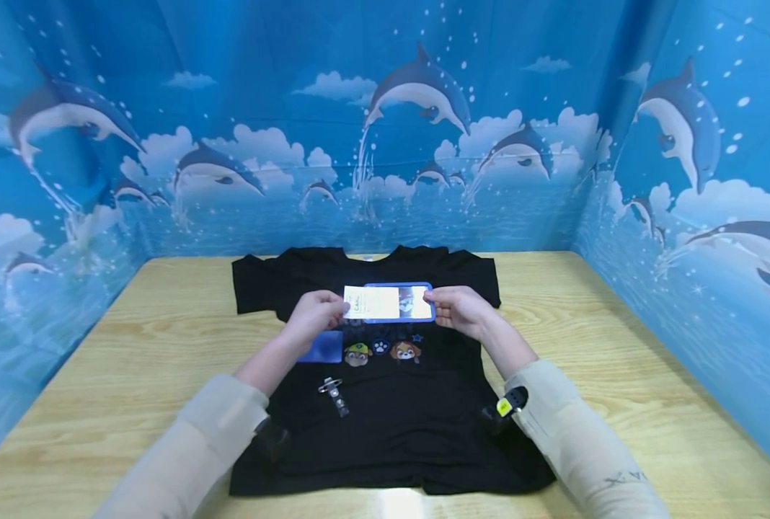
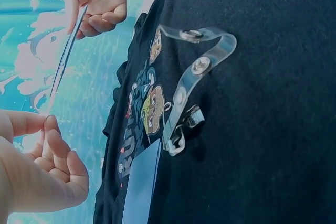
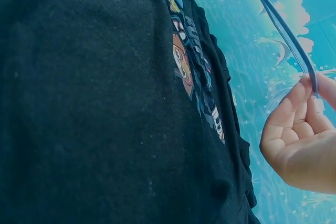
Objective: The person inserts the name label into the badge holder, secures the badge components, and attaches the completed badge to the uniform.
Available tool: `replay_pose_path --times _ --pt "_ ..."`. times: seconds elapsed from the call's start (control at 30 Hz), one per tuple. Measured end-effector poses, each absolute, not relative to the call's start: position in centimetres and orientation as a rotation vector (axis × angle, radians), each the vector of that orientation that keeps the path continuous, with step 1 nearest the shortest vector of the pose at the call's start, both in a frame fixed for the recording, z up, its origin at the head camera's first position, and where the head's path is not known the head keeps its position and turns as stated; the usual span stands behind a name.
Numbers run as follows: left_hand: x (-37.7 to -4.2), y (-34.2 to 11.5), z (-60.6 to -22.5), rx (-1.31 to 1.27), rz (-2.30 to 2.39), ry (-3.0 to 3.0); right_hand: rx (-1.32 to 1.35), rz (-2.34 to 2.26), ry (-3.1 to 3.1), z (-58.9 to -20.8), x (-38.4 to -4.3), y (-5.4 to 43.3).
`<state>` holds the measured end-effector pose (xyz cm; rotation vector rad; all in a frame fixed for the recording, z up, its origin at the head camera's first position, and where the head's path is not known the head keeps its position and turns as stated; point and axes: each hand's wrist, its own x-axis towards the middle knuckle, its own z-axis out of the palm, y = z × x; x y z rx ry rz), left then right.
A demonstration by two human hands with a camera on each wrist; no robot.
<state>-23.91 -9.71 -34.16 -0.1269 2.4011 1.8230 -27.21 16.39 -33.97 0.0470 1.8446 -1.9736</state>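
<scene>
In the head view my left hand [image 1: 313,315] pinches the left end of a white printed card [image 1: 359,303]. The card reaches into a blue-rimmed badge holder [image 1: 394,284], its left part sticking out. The thumb and fingers of my right hand [image 1: 461,308] grip the holder's right end. Both wrist views show the holder edge-on as a thin strip, raised above a black T-shirt [image 1: 385,425]. On the shirt lie a flat blue rectangle [image 1: 323,347] and a badge clip [image 1: 334,396] with a clear snap strap, both below the hands.
The T-shirt is spread on a wooden table [image 1: 145,346], cartoon dog prints [image 1: 404,351] on its front. A blue dolphin-patterned curtain [image 1: 281,180] surrounds the table's back and sides.
</scene>
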Motion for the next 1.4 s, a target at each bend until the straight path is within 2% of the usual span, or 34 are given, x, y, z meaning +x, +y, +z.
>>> replay_pose_path --times 1.4 --pt "-24.0 -7.8 -34.4 -0.126 1.72 2.432 0.024 -1.975 1.817 -33.7 -27.0 15.9"
